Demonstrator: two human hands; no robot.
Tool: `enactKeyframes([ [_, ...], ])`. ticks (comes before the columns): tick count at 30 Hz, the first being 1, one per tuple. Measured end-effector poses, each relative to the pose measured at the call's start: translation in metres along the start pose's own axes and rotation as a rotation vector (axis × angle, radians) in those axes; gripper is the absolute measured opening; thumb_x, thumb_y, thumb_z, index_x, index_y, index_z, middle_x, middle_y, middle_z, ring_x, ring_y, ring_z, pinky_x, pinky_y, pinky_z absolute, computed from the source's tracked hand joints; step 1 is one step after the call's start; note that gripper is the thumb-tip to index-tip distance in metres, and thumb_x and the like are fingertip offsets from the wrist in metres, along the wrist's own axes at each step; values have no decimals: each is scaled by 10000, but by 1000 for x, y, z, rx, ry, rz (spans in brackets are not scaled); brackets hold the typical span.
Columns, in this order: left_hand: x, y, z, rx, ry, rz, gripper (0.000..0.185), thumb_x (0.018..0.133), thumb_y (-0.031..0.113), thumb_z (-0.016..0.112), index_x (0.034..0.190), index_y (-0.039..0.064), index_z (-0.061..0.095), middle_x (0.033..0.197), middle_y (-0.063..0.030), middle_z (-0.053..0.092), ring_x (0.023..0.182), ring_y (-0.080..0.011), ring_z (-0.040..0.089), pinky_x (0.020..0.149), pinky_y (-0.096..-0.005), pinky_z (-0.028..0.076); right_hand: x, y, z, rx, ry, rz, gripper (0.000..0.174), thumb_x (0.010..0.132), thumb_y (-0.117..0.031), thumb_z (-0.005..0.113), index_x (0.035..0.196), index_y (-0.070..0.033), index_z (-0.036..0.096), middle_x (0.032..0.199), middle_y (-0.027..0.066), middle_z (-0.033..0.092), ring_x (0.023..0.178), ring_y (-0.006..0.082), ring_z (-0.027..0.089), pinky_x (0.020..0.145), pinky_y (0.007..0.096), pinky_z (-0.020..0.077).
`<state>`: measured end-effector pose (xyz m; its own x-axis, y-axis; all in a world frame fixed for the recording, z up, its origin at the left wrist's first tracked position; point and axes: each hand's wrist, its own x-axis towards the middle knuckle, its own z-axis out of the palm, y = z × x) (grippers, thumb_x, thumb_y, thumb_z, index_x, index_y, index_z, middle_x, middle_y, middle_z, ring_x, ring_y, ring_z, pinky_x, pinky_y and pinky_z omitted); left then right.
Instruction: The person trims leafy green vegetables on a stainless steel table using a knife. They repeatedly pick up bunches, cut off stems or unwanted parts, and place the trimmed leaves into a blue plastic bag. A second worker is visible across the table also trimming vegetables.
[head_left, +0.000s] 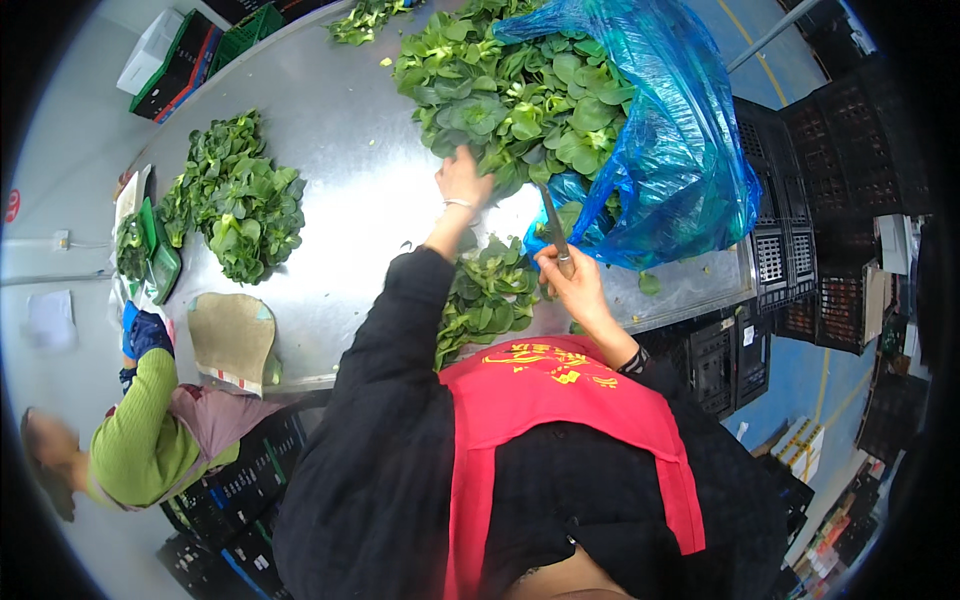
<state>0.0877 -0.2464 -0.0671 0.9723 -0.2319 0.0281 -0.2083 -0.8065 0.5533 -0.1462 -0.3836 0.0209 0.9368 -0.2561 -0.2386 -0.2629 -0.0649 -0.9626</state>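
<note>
A large heap of leafy greens (517, 112), bok choy by their look, lies on the metal table (337, 112) and partly inside a blue plastic bag (675, 150). My left hand (463, 182) reaches into the near left edge of this heap. Its fingertips are among the leaves, so whether they grip a plant is hidden. In my right hand (571, 283) is a knife (553, 217), its blade pointing away from me, close to the bag's opening. A smaller pile of greens (491, 292) lies between my forearms, close to my red apron (555, 382).
To the left, a co-worker in a green sleeve (146, 420) and blue gloves stands beside another pile of greens (240, 202) and a green tray (163, 270). Black plastic crates (780, 202) are stacked past the table's right edge. More greens (360, 22) lie at the far side.
</note>
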Motion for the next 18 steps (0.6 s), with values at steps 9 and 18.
enactKeyframes([
  [9, -118, -39, -119, -944, -137, 61, 560, 896, -49, 620, 1428, 38, 469, 1208, -86, 683, 1122, -181, 637, 961, -310, 510, 51, -53, 6, 154, -96, -73, 251, 962, -237, 708, 1117, -43, 675, 686, -19, 619, 503, 64, 559, 453, 231, 401],
  [18, -169, 0, -148, -541, 146, 381, 731, 733, -128, 581, 1428, 79, 489, 1354, -176, 538, 1254, -349, 544, 1063, -421, 467, 32, -86, 48, 357, -452, 62, 539, 870, -245, 825, 1320, -133, 551, 803, -44, 587, 538, 40, 521, 416, 186, 331],
])
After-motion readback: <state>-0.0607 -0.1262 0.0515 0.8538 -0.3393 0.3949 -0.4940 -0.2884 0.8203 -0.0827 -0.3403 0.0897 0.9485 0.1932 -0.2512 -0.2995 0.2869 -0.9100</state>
